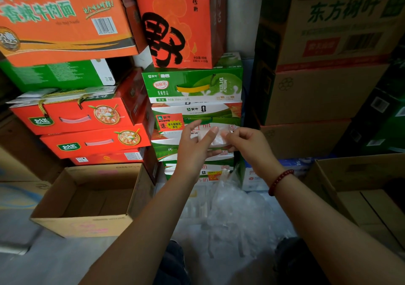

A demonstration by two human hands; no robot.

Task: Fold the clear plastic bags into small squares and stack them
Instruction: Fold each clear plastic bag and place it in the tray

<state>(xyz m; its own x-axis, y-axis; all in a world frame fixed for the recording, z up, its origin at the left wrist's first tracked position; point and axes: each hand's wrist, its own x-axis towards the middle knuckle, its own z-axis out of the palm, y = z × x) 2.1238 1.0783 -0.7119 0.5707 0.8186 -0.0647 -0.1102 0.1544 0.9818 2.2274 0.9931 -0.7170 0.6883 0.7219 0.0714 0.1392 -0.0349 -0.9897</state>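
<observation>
Two hands met at the centre of the frame around a small folded clear plastic bag (215, 139). Left hand (195, 144) cradled it, fingers loosely curled; right hand (246, 141) pinched its right edge. More crumpled clear bags (234, 210) lay below, lower centre. An open cardboard box (92, 199) sat lower left. Such film looked light, limp and slippery; pinching the creased edges would likely keep the folds.
</observation>
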